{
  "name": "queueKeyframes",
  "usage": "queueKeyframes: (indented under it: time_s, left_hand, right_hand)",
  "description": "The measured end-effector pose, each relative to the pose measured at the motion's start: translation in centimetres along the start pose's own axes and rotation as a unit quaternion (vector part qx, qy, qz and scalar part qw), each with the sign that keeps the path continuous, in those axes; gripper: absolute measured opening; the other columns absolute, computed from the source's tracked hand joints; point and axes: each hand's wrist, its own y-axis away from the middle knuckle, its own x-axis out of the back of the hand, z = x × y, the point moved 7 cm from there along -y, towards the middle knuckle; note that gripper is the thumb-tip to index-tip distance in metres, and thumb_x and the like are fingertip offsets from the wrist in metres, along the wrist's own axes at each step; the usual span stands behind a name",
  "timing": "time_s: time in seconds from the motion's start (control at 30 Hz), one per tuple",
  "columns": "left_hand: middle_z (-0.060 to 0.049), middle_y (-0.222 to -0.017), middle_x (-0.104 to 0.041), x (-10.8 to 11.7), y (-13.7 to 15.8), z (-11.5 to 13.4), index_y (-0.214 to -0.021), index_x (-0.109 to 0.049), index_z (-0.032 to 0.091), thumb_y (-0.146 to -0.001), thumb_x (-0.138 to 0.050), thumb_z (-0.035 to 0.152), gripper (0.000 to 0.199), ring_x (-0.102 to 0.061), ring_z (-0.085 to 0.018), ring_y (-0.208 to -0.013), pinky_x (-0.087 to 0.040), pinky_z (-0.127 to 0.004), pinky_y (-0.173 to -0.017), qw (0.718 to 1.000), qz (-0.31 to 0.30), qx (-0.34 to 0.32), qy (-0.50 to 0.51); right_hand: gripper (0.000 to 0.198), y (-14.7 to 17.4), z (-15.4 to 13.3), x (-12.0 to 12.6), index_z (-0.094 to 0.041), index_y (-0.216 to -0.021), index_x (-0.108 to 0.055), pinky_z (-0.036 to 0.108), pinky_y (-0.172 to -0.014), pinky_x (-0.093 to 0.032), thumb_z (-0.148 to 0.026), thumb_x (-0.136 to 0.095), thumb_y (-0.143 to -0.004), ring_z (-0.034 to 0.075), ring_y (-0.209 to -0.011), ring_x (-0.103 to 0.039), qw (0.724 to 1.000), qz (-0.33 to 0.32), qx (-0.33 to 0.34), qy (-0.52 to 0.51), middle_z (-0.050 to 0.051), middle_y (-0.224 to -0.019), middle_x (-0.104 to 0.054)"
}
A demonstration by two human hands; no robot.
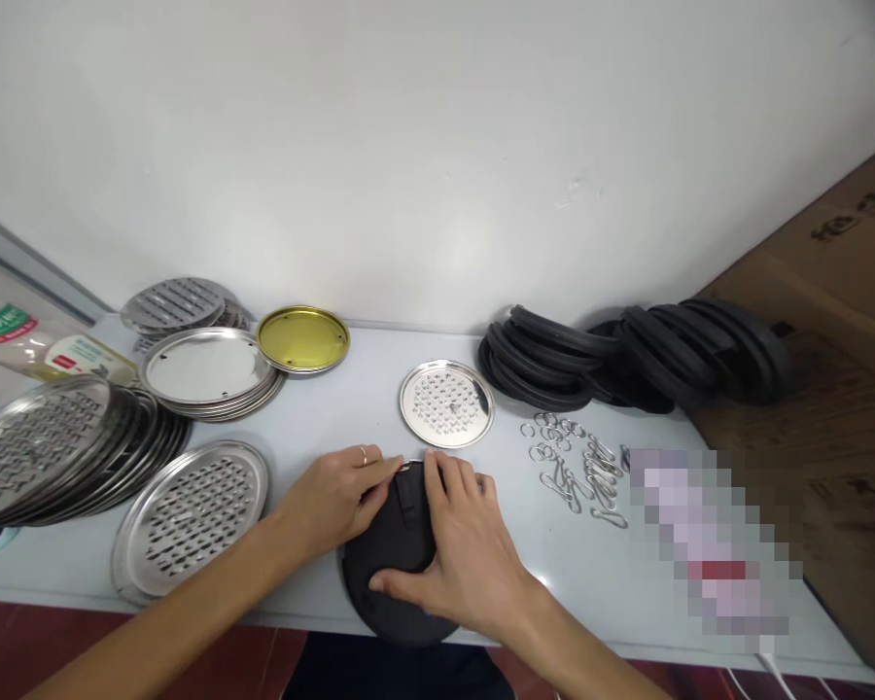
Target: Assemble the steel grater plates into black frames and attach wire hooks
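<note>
A round black plastic disc [368, 559] lies at the table's front edge, its raised tab showing near the far rim. My right hand [471, 544] grips the disc from the right, thumb across its face and fingers along the far right rim. Thumb and forefinger of my left hand [342, 496] are pinched at the far rim, on a small shiny metal piece [408, 466]; its full shape is hidden. Just beyond the hands lies a round metal grater plate [447, 403]. Loose wire clips [604, 476] and metal rings [552, 433] are scattered to the right.
Stacked grater plates [44, 447], another grater plate [196, 510], plain metal discs [208, 367] and a gold disc [302, 338] stand left, near a plastic bottle [65, 345]. Black rings [540, 360] pile up at the back right, before a cardboard box [831, 389]. A white wall closes the back.
</note>
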Motion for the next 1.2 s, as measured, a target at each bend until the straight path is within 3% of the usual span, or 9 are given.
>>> queueKeyframes:
  time_s: [0.33, 0.97, 1.07, 1.2]
  left_hand:
    - [-0.001, -0.080, -0.066, 0.1, 0.3, 0.1, -0.116, -0.064, 0.019, -0.092, -0.051, 0.011, 0.029, -0.063, -0.013, -0.070, -0.053, -0.024, -0.066, 0.998, 0.054, 0.008, 0.006]
    - [-0.004, -0.081, -0.066, -0.3, 0.2, 0.5, -0.115, -0.062, 0.012, -0.091, -0.048, 0.009, 0.028, -0.064, -0.017, -0.068, -0.054, -0.028, -0.059, 0.995, 0.018, -0.060, -0.082]
    - [-0.004, -0.078, -0.064, -0.2, 0.7, 0.5, -0.117, -0.061, 0.011, -0.093, -0.047, 0.009, 0.028, -0.062, -0.016, -0.066, -0.053, -0.027, -0.059, 0.994, 0.024, -0.086, -0.067]
    - [-0.003, -0.081, -0.064, -0.1, 1.5, 0.0, -0.122, -0.059, 0.015, -0.093, -0.049, 0.009, 0.031, -0.062, -0.014, -0.069, -0.053, -0.024, -0.064, 0.997, 0.056, -0.057, -0.024]
  right_hand:
    - [0.121, 0.1, -0.1, 0.3, -0.003, -0.147, -0.036, 0.059, -0.100, -0.037, -0.074, -0.075, -0.056, 0.040, -0.120, -0.043, 1.000, 0.020, 0.004, -0.002, 0.023, -0.136, -0.050]
    - [0.120, -0.2, 0.0, 0.2, -0.005, -0.147, -0.038, 0.058, -0.099, -0.037, -0.076, -0.074, -0.056, 0.039, -0.119, -0.043, 1.000, 0.017, 0.002, 0.001, 0.023, -0.136, -0.050]
    - [0.122, -0.1, 0.1, 0.3, -0.005, -0.147, -0.038, 0.057, -0.099, -0.037, -0.078, -0.073, -0.056, 0.039, -0.118, -0.044, 1.000, 0.019, 0.002, 0.002, 0.023, -0.135, -0.051]
    - [0.122, -0.1, 0.0, 0.1, -0.005, -0.147, -0.037, 0.058, -0.098, -0.037, -0.081, -0.070, -0.057, 0.039, -0.119, -0.043, 1.000, 0.006, 0.012, 0.001, 0.023, -0.139, -0.050]
